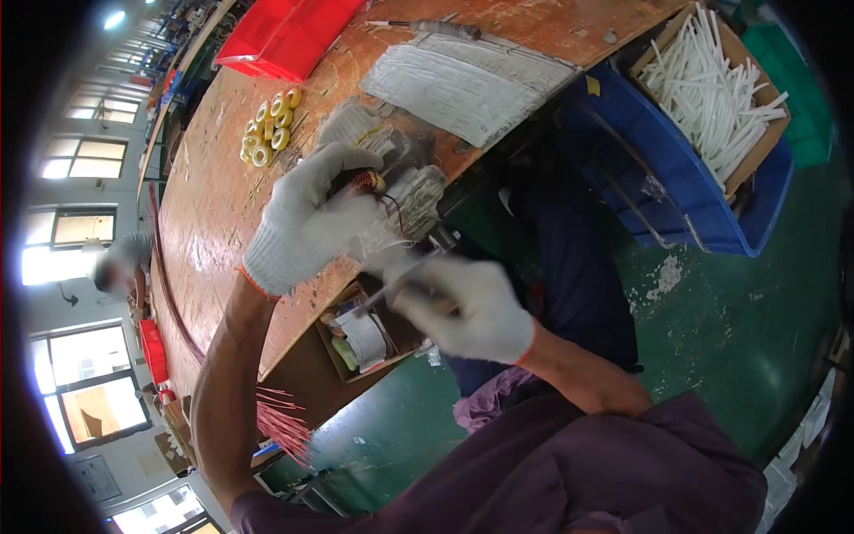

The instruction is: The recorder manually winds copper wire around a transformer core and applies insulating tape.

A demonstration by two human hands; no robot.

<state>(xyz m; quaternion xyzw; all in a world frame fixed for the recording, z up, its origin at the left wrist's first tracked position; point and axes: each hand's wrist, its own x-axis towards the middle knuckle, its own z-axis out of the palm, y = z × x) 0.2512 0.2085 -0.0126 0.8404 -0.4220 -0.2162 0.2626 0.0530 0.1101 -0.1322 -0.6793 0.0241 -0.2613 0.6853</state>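
My left hand [307,218], in a white knit glove, is closed round a small copper-wound coil [366,182] at the table's near edge. Thin dark red wire ends [396,214] trail from the coil. My right hand [471,307], gloved too, is just below and to the right, blurred by motion with its fingers curled in. A slim dark rod [384,295] shows beside its fingertips; whether the hand grips it is unclear. Behind the coil lies a crumpled whitish cloth bundle [416,198], next to a small metal part [442,238] near the table edge.
Yellow rings [261,153] and a red bin [276,40] stand on the wooden table [200,209]. A grey-white pad [467,80] lies farther right. A blue bin [640,182] carries a box of white tubes [712,98]. Red wires [280,425] hang low left; another person [124,267] sits far left.
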